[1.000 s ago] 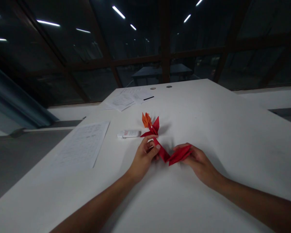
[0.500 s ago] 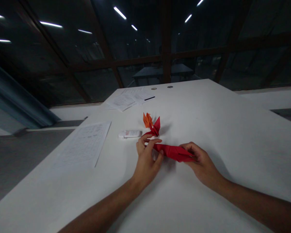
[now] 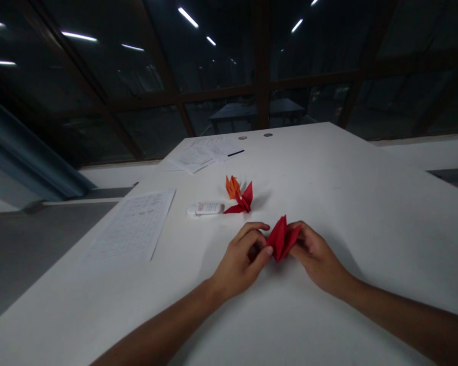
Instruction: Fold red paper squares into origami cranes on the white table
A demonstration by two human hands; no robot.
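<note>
Left hand (image 3: 244,259) and right hand (image 3: 318,256) face each other low over the near part of the white table (image 3: 366,203), the forearms entering from the lower corners. The left fingers curl, thumb and fingertips closed on the left side of a piece of folded red paper (image 3: 280,239); the right fingers are clamped on its right side, partly hidden behind it. The piece is matte and sharply creased, with pointed, fanned flaps, the tallest directed away from the person. Beyond it stand a red folded figure (image 3: 245,199), angular and winged, and, just behind, a smaller orange folded figure (image 3: 232,187). A smooth white object with rounded ends (image 3: 205,209) lies beside the red figure; flat printed sheets (image 3: 130,226) lie farther left.
</note>
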